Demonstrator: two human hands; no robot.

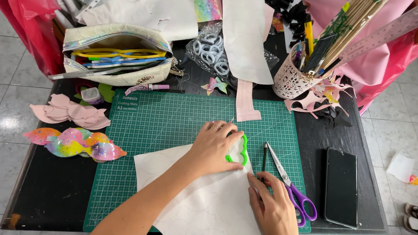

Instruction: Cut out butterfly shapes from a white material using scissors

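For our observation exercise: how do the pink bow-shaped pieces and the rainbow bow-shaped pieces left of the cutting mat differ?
The pink pieces are plain and matte; the rainbow pieces are multicoloured and glossy. The pink pieces lie farther from the person, the rainbow pieces nearer. Both are stacked bow-shaped cut-outs on the black table, untouched by either hand.

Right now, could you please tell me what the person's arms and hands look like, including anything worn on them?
Both forearms are bare, with no sleeves, gloves or watch in view. The left hand wears a thin ring on one finger. The right hand shows nothing worn.
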